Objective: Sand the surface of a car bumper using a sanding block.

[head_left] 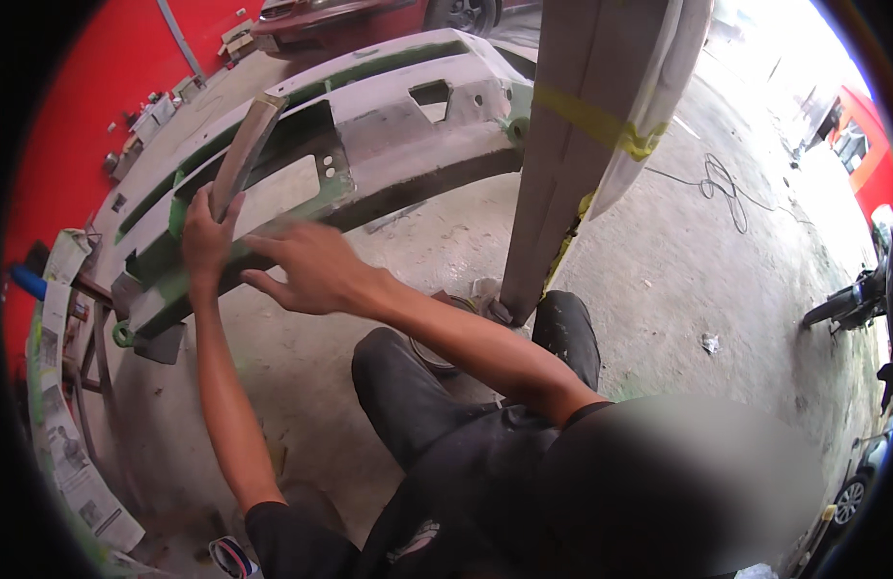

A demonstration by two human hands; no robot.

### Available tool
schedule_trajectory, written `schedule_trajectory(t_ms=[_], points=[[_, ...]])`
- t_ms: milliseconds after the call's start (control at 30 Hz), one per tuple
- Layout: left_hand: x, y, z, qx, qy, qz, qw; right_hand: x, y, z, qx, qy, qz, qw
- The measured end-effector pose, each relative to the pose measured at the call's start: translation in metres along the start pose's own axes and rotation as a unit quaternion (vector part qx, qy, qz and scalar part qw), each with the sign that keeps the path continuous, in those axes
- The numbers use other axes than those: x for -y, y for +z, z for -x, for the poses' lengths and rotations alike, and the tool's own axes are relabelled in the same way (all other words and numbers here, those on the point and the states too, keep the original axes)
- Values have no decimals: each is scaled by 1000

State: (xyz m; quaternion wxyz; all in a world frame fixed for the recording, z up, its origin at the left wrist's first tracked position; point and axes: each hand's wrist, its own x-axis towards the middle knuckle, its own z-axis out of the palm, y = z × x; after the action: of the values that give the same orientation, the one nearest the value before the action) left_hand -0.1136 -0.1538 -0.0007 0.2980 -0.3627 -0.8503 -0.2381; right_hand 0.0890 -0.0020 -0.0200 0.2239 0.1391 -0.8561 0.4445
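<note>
In front of me stands a large car bumper [408, 145], patched in pale grey and green, with several openings cut through it. My left hand [211, 241] is wrapped around the lower end of a long, slightly curved grey-brown strip [244, 154], which slants up across the bumper's opening. Just right of it, my right hand [321, 270] has its fingers spread, with the fingertips at the bumper's green lower edge. It is a little blurred, and whether it touches the bumper is unclear. Nothing shows in its grasp.
A tall grey panel with yellow tape [572, 145] rises close on my right. Round items [437, 352] lie by my knees. At left is a newspaper-masked part [75, 454] on a stand. A red car [369, 29] is beyond; a cable [726, 188] lies on the floor.
</note>
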Motion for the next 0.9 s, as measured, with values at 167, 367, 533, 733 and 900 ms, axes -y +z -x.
schedule_trajectory(t_ms=[167,367,533,733,900], points=[[-10,-3,-3,-12,-15,-25,1000,-40,-58,33,-326,88,337,879],[3,3,1,-49,65,6,997,13,-12,60,-46,-121,126,984],[-20,-5,11,-18,28,-18,999,-24,-143,169,-363,-39,353,861],[-15,-3,14,-77,45,-33,995,-77,-230,211,-188,-226,563,772],[15,-14,30,-110,37,-46,992,-95,-227,217,-187,-284,556,758]])
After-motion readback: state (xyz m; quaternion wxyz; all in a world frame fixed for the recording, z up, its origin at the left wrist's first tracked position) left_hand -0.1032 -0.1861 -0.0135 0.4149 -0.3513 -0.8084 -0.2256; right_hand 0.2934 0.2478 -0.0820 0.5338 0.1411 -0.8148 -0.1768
